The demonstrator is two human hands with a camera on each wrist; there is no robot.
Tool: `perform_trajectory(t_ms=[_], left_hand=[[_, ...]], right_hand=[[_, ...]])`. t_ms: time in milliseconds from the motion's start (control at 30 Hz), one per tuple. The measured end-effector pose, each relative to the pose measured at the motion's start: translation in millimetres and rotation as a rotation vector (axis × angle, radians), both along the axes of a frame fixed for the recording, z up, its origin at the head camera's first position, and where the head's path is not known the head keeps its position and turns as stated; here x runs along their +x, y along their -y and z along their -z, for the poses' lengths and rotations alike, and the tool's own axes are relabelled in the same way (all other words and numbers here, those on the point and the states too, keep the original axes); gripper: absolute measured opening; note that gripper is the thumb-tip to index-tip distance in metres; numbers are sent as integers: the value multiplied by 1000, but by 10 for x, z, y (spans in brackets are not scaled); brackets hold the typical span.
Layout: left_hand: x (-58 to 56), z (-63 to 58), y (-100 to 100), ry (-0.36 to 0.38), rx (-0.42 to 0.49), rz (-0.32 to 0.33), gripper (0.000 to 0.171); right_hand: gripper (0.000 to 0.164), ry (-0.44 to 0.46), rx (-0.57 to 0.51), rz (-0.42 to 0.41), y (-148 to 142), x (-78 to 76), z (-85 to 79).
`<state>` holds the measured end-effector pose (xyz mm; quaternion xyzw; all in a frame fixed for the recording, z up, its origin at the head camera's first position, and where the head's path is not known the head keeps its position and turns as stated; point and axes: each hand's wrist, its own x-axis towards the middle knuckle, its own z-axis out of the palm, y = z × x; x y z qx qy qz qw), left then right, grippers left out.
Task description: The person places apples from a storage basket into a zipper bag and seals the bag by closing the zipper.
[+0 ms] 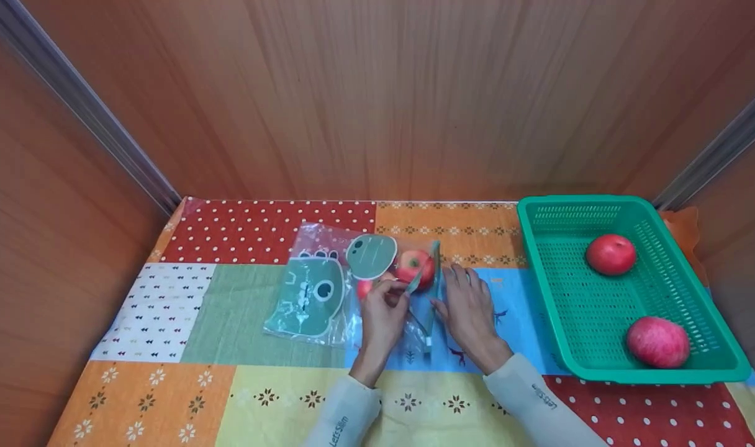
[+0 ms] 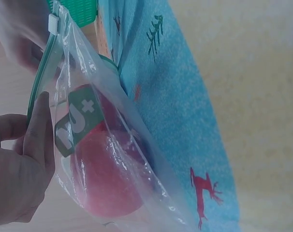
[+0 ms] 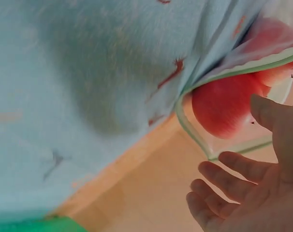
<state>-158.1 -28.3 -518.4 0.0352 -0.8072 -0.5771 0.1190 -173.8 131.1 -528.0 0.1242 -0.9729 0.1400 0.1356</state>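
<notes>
A clear zip bag [image 1: 309,298] with a green cartoon print lies on the patchwork cloth, its green-edged mouth [image 3: 262,63] facing right and parted. Red apples [image 1: 416,262] are inside it, one of them close to the mouth. My left hand [image 1: 385,313] pinches the bag's upper edge between thumb and fingers. In the left wrist view a white slider [image 2: 53,24] sits at one end of the zip. My right hand [image 1: 470,307] is just right of the mouth, fingers extended and holding nothing; the right wrist view shows its thumb near the apple [image 3: 224,106].
A green perforated basket [image 1: 542,310] stands on the right, with one red apple [image 1: 611,254] toward its back and a pinkish one [image 1: 658,343] at its front. Wooden panels [image 1: 377,99] enclose the back and sides of the cloth-covered table [image 1: 290,397].
</notes>
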Motion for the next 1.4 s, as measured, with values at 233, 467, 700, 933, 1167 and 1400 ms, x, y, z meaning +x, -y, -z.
perform_trajectory(t_ms=[233,467,700,933,1167,1400], left_hand=[[0,-8,19,80,27,14,13],[11,-39,20,95,34,28,14],[9,-32,15,48,25,22,15],[10,-13,1,14,25,11,12],[25,-21,7,53,49,22,14],[16,-19,21,46,45,21,14]], right_hand=[[63,-25,115,-29,-81,139,-101],[61,-41,139,-32,-189,262,-243],[65,-33,126,-7,-309,352,-412],[61,-68,106,-5,-489,401,-530],[59,-114,62,14,-739,422,-599],[62,-97,21,60,-1019,442,-673]])
